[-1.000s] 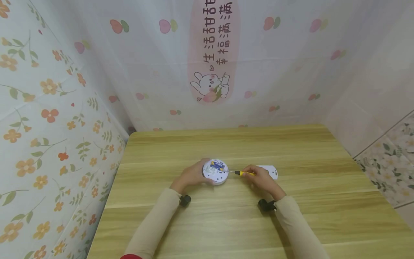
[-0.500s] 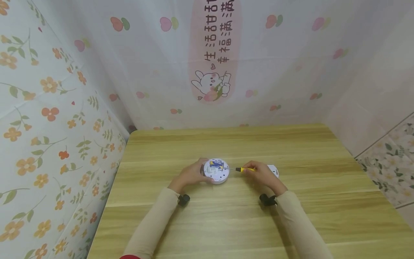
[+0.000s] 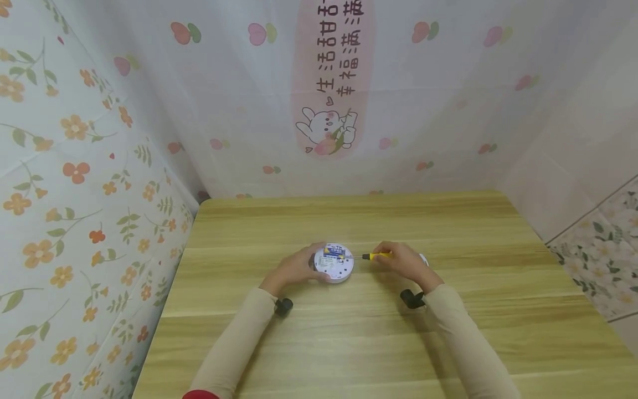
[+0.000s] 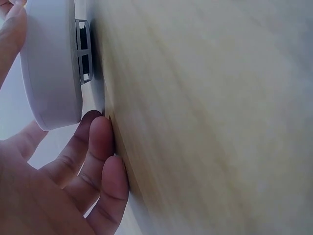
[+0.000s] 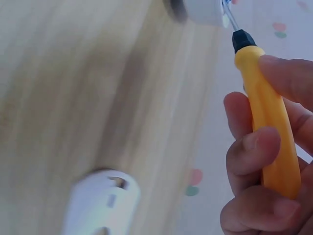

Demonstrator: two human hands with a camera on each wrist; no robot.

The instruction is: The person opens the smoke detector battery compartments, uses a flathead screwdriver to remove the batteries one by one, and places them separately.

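A round white smoke detector (image 3: 340, 271) lies with its back face up, a blue battery (image 3: 330, 251) showing in its recess. My left hand (image 3: 293, 268) holds it by the left side, thumb at the near edge. In the left wrist view, the detector's slotted front (image 4: 84, 51) faces the table and several fingertips rest near the wood. My right hand (image 3: 406, 261) grips the yellow handle of a screwdriver (image 5: 269, 117). Its shaft reaches left over the detector, and the tip sits by the battery; exact contact is too small to tell.
A white plate with slots (image 5: 100, 205) lies on the wooden table (image 3: 319, 343), mostly hidden behind the right hand in the head view. Printed curtains stand at the back and left of the table. Each wrist carries a small black camera.
My right hand has shifted slightly away from me with the screwdriver, covering more of the white plate. The screwdriver lies more level. My left hand still holds the smoke detector in nearly the same place.
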